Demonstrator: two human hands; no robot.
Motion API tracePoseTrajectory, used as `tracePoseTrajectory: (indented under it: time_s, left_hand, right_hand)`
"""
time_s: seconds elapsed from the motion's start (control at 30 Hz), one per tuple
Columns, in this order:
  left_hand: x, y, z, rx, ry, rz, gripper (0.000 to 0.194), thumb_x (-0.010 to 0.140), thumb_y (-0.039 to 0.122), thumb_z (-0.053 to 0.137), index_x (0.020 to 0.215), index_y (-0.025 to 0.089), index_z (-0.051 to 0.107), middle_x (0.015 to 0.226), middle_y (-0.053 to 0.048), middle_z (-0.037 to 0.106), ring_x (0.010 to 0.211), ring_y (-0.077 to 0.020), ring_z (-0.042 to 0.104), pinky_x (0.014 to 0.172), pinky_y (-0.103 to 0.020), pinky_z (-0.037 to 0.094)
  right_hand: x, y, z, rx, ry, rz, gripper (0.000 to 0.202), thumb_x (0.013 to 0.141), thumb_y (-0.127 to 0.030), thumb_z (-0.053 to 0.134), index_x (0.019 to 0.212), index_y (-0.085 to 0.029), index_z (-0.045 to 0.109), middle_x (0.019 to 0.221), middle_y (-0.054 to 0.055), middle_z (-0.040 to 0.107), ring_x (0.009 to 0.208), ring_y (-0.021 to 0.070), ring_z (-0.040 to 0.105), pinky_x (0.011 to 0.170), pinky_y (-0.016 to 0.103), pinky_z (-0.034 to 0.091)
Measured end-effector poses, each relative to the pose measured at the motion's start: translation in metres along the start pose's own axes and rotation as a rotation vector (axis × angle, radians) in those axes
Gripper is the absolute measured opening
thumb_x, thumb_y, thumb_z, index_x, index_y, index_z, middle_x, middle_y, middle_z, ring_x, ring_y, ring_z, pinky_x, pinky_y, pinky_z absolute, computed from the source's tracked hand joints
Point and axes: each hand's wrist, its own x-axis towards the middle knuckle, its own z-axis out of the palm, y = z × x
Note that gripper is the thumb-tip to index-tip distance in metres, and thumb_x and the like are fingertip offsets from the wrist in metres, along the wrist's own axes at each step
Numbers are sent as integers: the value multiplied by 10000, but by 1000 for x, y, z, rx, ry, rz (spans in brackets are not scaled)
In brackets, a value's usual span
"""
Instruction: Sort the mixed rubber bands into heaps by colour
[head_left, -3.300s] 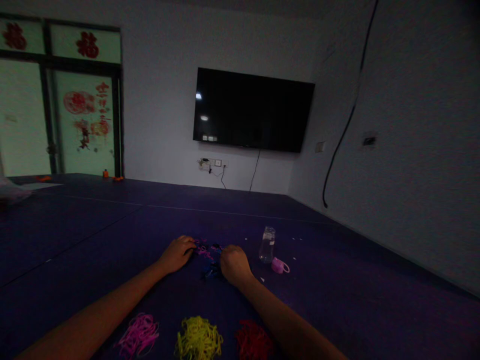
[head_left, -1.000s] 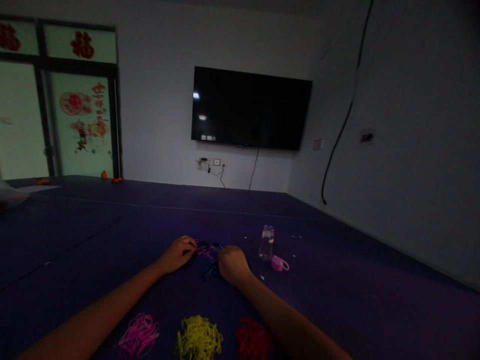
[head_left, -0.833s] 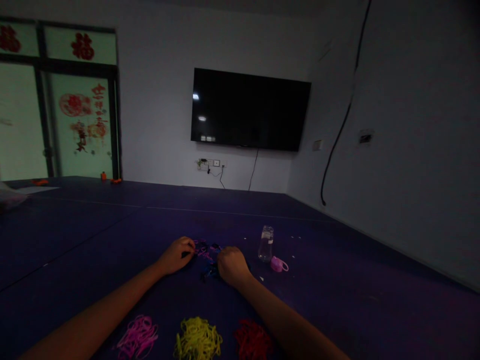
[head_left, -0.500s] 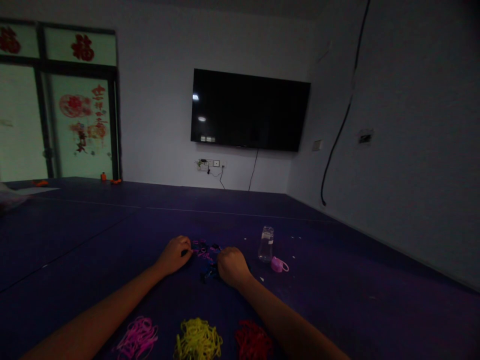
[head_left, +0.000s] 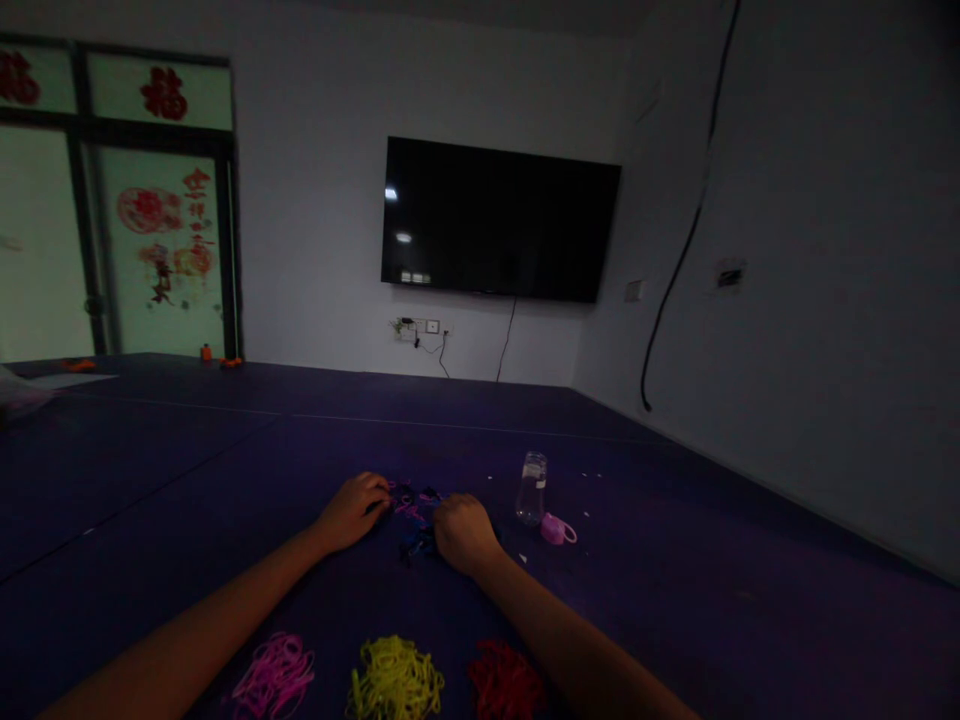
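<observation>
A mixed pile of pink and dark blue rubber bands (head_left: 409,510) lies on the purple surface between my hands. At its left edge is my left hand (head_left: 354,512), its fingers curved and slightly apart from the thumb, the tips by the pink bands. My right hand (head_left: 463,532) is closed over the pile's right side, knuckles up; its fingertips and whatever they hold are hidden. Closer to me are three sorted heaps: pink bands (head_left: 274,675), yellow bands (head_left: 396,680) and red bands (head_left: 506,682), the red one beside my right forearm.
A clear bottle (head_left: 532,490) stands uncapped right of my right hand, its pink lid (head_left: 556,529) beside it. Small white scraps (head_left: 523,558) are scattered nearby. A television (head_left: 499,220) hangs on the far wall. Orange objects (head_left: 231,363) lie by the door at the far left.
My left hand has shifted slightly right toward the pile, and its fingers have opened out a little. My right hand has hardly moved.
</observation>
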Motion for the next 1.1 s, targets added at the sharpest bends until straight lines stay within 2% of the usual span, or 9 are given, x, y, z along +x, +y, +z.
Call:
tracePoseTrajectory:
  time_s: [0.23, 0.53, 0.77, 1.1]
  left_hand:
    - [1, 0, -1, -20, -35, 32, 197, 847, 162, 465, 732, 192, 623, 846, -41, 633, 872, -189, 546, 781, -302, 421]
    - [0, -1, 0, -77, -31, 41, 195, 857, 151, 451, 863, 199, 639, 904, -46, 657, 904, -194, 558, 811, -313, 426]
    - [0, -1, 1, -141, -20, 31, 206, 852, 131, 447, 877, 193, 642, 884, -47, 646, 888, -185, 561, 802, -298, 428]
    - [-3, 8, -6, -191, -8, -27, 232, 890, 208, 396, 890, 192, 628, 910, -50, 640, 897, -189, 568, 826, -301, 419]
  right_hand:
    - [1, 0, 1, -20, 4, -4, 250, 800, -156, 410, 835, -124, 655, 899, 134, 664, 852, 224, 598, 749, 301, 412]
    - [0, 1, 2, -10, 21, -10, 242, 800, -163, 411, 827, -131, 650, 899, 125, 668, 849, 218, 600, 756, 300, 414]
    - [0, 1, 2, -19, 8, -5, 246, 799, -160, 409, 836, -132, 651, 897, 128, 669, 848, 221, 603, 743, 297, 425]
    - [0, 1, 2, 8, 28, -7, 249, 803, -157, 413, 830, -126, 659, 877, 133, 674, 837, 224, 611, 736, 294, 428]
